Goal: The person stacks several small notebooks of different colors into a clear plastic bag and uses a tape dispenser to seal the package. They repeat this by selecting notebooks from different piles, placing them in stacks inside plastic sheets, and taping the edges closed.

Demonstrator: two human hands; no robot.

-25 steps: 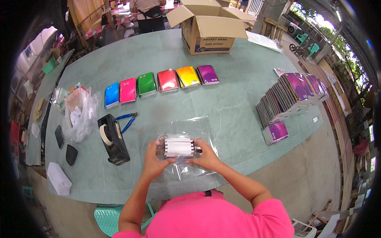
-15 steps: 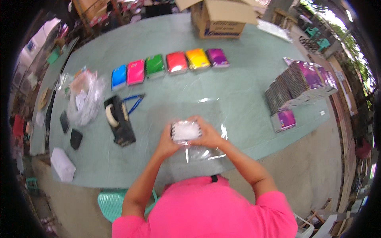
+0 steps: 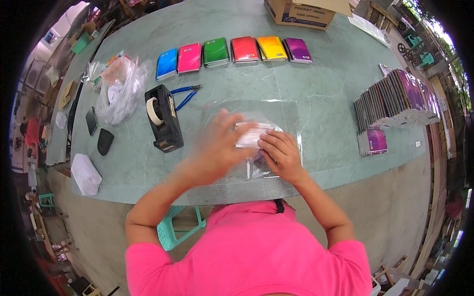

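Note:
A small stack of pocket notebooks [image 3: 249, 136], its white page edges facing up, rests over a clear plastic sheet [image 3: 281, 109] in front of me. My right hand [image 3: 283, 154] grips the stack's right end with curled fingers. Blurred by motion, my left hand [image 3: 217, 148] hovers at the left side with its fingers spread, some of them passing over the stack. Whether those fingertips touch it I cannot tell.
Left of my hands are a black tape dispenser [image 3: 166, 121], blue-handled pliers [image 3: 185, 96] and a plastic bag [image 3: 121, 93]. Behind stands a row of colored notebooks [image 3: 244, 50]. At right are stacked purple notebooks [image 3: 395, 101]; a cardboard box [image 3: 301, 15] sits at the back.
My left hand has come off the stack's left side and spread its fingers. My right hand has stayed on the stack. The whole view has shifted, with the table higher in the picture.

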